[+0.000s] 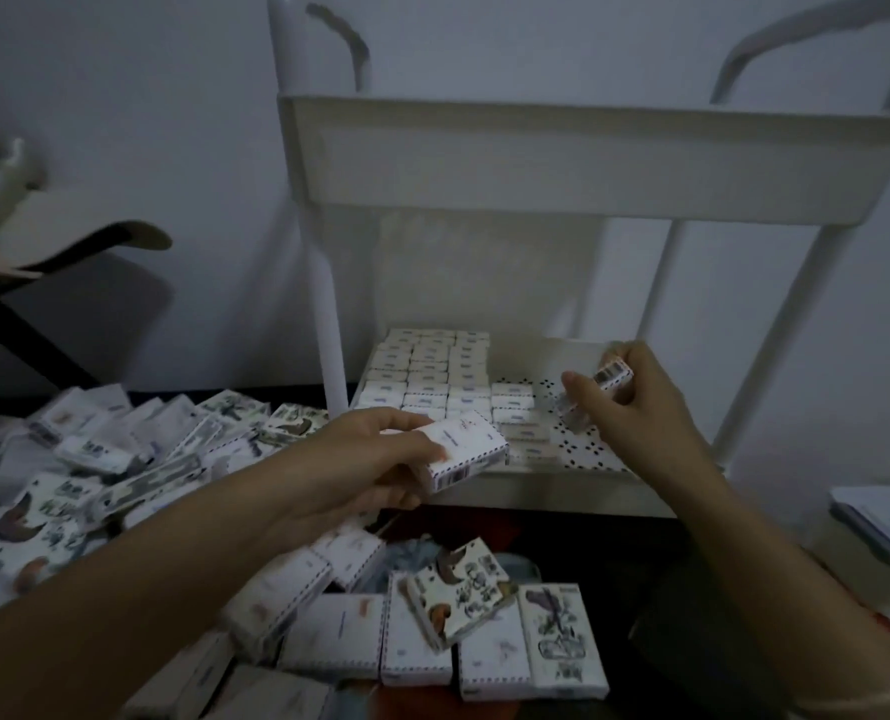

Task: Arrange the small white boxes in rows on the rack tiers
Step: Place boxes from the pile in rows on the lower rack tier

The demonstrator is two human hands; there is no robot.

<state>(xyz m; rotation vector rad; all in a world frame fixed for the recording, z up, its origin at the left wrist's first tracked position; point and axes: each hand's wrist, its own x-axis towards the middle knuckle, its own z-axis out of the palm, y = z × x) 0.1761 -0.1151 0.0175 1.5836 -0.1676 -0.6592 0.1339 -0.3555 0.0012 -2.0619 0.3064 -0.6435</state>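
Note:
A white rack stands ahead; its lower tier (583,449) has a dotted floor. Rows of small white boxes (432,376) fill the tier's left part. My left hand (375,459) grips a small white box (468,452) just in front of the tier's front left edge. My right hand (635,402) holds another small white box (609,379), barcode end up, above the bare dotted floor on the right. The upper tier (588,163) is seen from below, so its contents are hidden.
Many loose small boxes lie in a heap (94,459) on the floor to the left and in front of me (432,631), some printed with drawings. A dark chair (68,262) stands at the left. Stacked papers (879,527) lie at the right.

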